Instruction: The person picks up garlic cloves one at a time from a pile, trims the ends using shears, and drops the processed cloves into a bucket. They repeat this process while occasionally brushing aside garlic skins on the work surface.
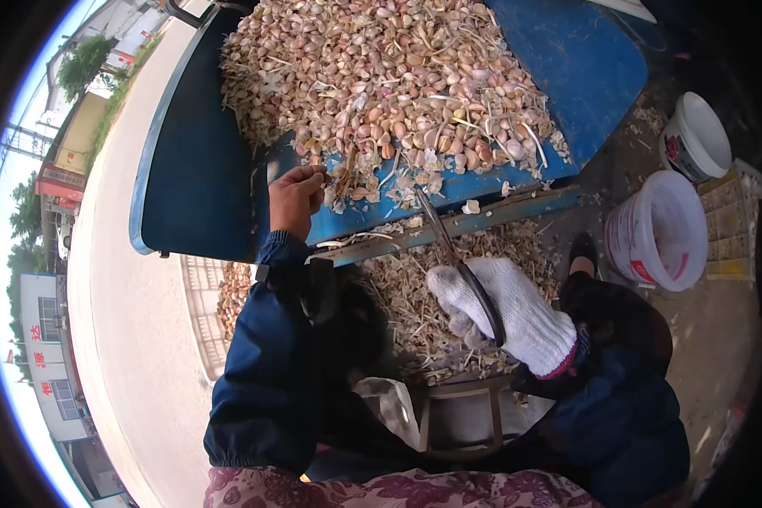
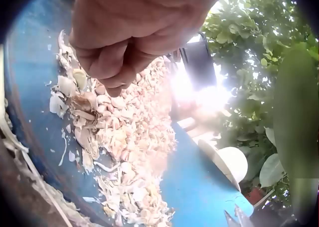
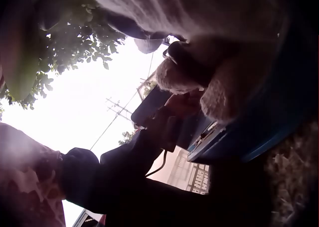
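My bare left hand (image 1: 296, 201) is at the near left edge of a heap of garlic cloves (image 1: 389, 76) on a blue metal tray (image 1: 196, 169). Its fingers are curled, with the fingertips close to dry skins and stems; in the left wrist view the curled fingers (image 2: 110, 62) hide the palm, so I cannot tell whether it holds anything. In a white knitted glove, my right hand (image 1: 521, 313) grips dark-handled shears (image 1: 438, 227), the blades pointing at the tray's front edge. Two parted blade tips (image 2: 243, 218) appear in the left wrist view.
Under the tray lies a pile of skins and cut stems (image 1: 415, 296). White plastic crate (image 1: 201, 313) with garlic stands at left, beside a pale road. Two white buckets (image 1: 618, 233) and a yellowish crate (image 1: 731, 224) are at right. A stool frame (image 1: 461, 391) stands between my legs.
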Tool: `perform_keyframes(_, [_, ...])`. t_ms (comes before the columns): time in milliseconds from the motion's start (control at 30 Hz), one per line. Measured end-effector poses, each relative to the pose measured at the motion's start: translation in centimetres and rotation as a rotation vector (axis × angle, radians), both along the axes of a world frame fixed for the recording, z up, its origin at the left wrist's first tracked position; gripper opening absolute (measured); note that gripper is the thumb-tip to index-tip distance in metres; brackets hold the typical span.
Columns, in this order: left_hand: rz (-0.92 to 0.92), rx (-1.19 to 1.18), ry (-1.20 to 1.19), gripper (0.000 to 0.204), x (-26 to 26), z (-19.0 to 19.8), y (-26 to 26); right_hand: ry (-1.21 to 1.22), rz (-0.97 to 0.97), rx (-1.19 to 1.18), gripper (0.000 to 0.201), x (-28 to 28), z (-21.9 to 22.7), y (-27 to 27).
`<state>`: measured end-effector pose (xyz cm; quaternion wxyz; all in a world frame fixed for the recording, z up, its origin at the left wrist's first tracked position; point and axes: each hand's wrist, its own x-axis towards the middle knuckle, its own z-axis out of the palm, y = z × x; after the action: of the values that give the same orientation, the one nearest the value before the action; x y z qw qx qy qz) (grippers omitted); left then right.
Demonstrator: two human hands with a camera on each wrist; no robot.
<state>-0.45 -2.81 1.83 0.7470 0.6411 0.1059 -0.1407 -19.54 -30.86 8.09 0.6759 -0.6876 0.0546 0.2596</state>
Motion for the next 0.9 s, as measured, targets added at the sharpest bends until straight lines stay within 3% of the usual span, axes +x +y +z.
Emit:
perform_keyframes(67, [-0.101,1.049,-0.601,0.017,1.5,-1.2,-1.4,-0.04,0.017,-0.078,0.061,0.2,-0.2,-0.1])
perform_keyframes(133, [-0.163,1.147,-0.702,0.018,1.6,-1.5,-2.8,-0.076,0.03,-0.162,0.061,0.5,0.0,-0.5])
perform_keyframes(200, [-0.261,1.303,-0.836,0.02,1.7,-1.9,-3.6,0.07,0.011,-0.082,0.046,0.7,0.8,-0.9])
perform_keyframes(333, [-0.319,1.39,-0.851,0.021,2.0,-2.7,-4.0,0.044,0.042,-0.192,0.048,0.8,1.1,-1.1])
perform_keyframes(433, [-0.278,1.3,-0.807,0.02,2.5,-3.0,-2.8,0.028,0.047,-0.151,0.049,0.7,1.3,-1.0])
perform_keyframes(500, [-0.198,0.791,-0.211,0.018,1.6,-0.9,-2.0,0.031,0.05,-0.162,0.05,0.8,1.6,-1.0])
perform_keyframes(533, [-0.217,0.446,-0.104,0.019,1.2,-0.2,-1.3,0.027,0.05,-0.153,0.05,0.8,1.9,-1.0])
perform_keyframes(567, [-0.216,0.453,-0.107,0.019,0.4,0.2,-1.0,0.001,0.053,-0.133,0.051,0.7,2.3,-1.1])
perform_keyframes(633, [-0.181,-0.11,0.019,0.023,-1.5,1.8,-1.6,-0.026,0.057,-0.115,0.051,0.6,2.4,-1.2])
perform_keyframes(667, [-0.213,-0.217,0.034,0.029,-2.0,1.7,-1.6,-0.054,0.065,-0.099,0.052,0.6,2.0,-1.1])
perform_keyframes(733, [-0.208,-0.275,0.056,0.029,-3.3,1.9,-2.3,-0.079,0.074,-0.086,0.052,0.6,1.0,-1.0])
perform_keyframes(833, [-0.244,-0.356,0.066,0.029,-4.8,2.8,-3.8,-0.114,0.119,-0.284,0.055,0.8,-0.1,-0.8])
perform_keyframes(900, [-0.232,-0.419,0.078,0.026,-5.6,3.0,-4.7,-0.475,0.091,-0.57,0.057,0.6,-0.3,-0.7])
